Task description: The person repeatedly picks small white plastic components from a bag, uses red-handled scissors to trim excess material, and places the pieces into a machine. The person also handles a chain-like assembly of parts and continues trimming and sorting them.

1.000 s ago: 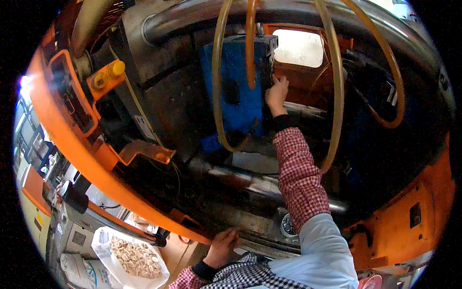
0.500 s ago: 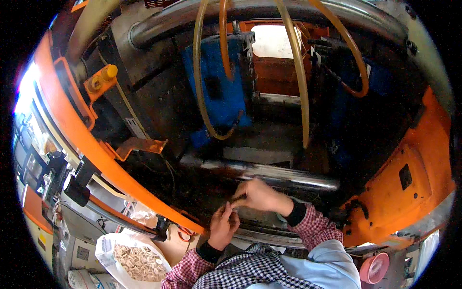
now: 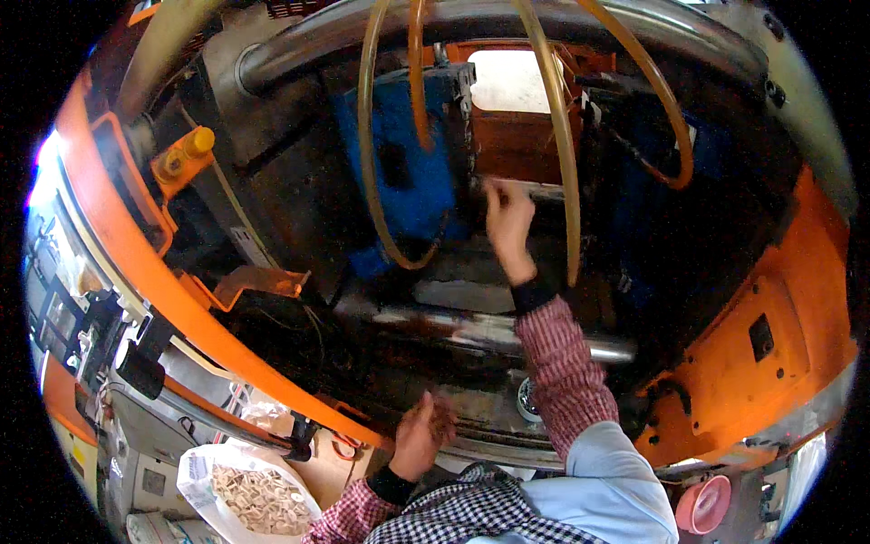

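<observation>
Your right hand (image 3: pixel 507 222) is stretched deep into the machine, fingers spread and blurred, empty as far as the view shows, just below the pale plate (image 3: pixel 530 189) beside the blue mould block (image 3: pixel 408 172). Amber hoses (image 3: pixel 562 163) loop around your wrist. Your left hand (image 3: pixel 424 435) hovers low, palm up, fingers half-curled around something small and dark; I can't tell what. Beyond it, the steel tie bar (image 3: pixel 471 326) and orange frame (image 3: pixel 752 363).

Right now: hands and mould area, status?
Right hand reaching up to blue mould block, fingers open. Left hand open, low. Amber hoses hang beside the reach.
</observation>
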Motion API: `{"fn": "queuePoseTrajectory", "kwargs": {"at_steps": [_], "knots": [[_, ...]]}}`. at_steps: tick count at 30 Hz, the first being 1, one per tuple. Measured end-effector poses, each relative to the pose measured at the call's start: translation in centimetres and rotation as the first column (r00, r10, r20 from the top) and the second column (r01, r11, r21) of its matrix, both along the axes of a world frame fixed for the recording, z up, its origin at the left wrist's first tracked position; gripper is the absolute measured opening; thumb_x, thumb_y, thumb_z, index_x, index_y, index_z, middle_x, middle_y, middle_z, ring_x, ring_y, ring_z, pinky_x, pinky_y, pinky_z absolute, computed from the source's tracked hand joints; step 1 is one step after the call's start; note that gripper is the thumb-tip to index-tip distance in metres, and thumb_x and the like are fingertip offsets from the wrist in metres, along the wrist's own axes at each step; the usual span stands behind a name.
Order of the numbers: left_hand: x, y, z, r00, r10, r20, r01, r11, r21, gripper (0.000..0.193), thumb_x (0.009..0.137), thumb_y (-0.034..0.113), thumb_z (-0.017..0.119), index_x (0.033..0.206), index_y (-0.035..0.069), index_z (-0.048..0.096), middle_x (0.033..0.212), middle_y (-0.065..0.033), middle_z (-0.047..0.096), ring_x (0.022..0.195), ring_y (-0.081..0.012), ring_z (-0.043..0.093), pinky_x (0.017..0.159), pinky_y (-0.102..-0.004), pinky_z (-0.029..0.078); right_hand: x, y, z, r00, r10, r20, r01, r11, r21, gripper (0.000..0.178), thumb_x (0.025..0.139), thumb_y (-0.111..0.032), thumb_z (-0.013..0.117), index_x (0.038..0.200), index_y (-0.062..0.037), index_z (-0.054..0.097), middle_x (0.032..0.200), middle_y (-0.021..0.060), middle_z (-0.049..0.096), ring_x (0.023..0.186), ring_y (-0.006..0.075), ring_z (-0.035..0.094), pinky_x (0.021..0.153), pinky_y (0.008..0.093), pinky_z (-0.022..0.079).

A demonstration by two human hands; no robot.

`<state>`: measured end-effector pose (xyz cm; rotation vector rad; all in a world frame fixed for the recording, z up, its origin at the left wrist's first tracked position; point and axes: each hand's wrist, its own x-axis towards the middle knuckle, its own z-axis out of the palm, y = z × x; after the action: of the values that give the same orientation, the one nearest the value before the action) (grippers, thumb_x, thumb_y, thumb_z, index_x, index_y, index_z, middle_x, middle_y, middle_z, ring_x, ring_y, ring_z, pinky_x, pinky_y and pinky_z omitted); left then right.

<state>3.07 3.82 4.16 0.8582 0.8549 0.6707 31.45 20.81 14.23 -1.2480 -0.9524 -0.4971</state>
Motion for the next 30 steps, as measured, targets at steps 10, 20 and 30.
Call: {"fn": "queuePoseTrajectory", "kwargs": {"at_steps": [10,20,30], "knots": [[-1.8,-1.2,-2.4,0.961,0.082,-0.262,0.076,0.838,0.541,0.039,0.098,0.033,0.038,0.103,-0.001,0.057,0.072,-0.0062,0.058,0.06,-0.013,0.051,0.051,-0.0264,0.038,6.7,14.8,6.5,0.983,-0.174,-0.061,0.175,0.984,0.01,0.017,0.079,-0.017,0.065,0.088,-0.0027,0.07,0.09,0.0171,0.064,0.085,0.0336,0.06,0.077,0.0399,0.047],[-2.0,-0.5,-3.6,0.998,0.06,-0.016,-0.06,0.998,-0.001,0.037,0.098,0.031,0.038,0.103,-0.001,0.057,0.073,-0.0067,0.058,0.06,-0.0133,0.051,0.05,-0.0255,0.038,6.8,15.2,7.3,0.987,-0.162,0.003,0.162,0.987,-0.015,0.018,0.078,-0.016,0.066,0.089,-0.002,0.069,0.09,0.0162,0.064,0.085,0.0337,0.06,0.077,0.04,0.046],[-2.0,-0.5,-3.9,0.951,0.089,-0.298,0.083,0.851,0.519,0.035,0.097,0.029,0.04,0.099,-0.001,0.058,0.072,-0.0077,0.06,0.06,-0.0129,0.051,0.052,-0.0251,0.038,6.1,14.9,7.1,0.978,-0.157,0.136,0.161,0.987,-0.023,0.02,0.079,-0.008,0.061,0.097,-0.0024,0.066,0.098,0.0174,0.061,0.092,0.0342,0.056,0.079,0.0412,0.046]]}}
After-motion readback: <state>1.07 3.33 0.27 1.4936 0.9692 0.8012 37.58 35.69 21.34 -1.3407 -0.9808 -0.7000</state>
